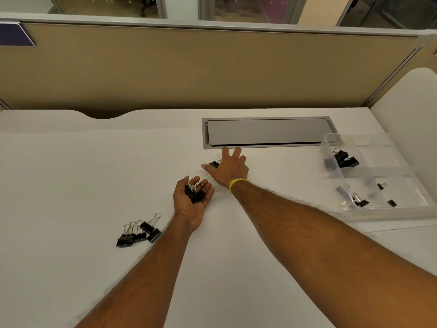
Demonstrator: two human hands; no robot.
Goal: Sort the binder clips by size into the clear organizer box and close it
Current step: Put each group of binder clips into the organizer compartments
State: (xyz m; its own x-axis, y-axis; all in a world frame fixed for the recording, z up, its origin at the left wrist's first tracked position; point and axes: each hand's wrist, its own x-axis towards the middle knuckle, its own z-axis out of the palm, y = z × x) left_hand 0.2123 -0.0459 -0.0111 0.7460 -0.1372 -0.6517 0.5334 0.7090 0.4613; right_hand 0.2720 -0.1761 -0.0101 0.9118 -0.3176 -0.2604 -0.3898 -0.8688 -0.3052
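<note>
Under my right hand (230, 170), fingers spread, lies one clip (214, 164); my left hand (192, 197) cups a bunch (195, 190). Right of both, the box (402, 210) stands open, partly filled. Left of my wrist, four clips (139, 232) wait, so sorting seems halfway.

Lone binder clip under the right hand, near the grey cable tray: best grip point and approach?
Pinch the lone binder clip across its black body, coming from above. It lies flat on the desk, body showing left of the right hand, wire handles seemingly under the fingers. The body looks like the firmer hold; wire handles swing.
</note>
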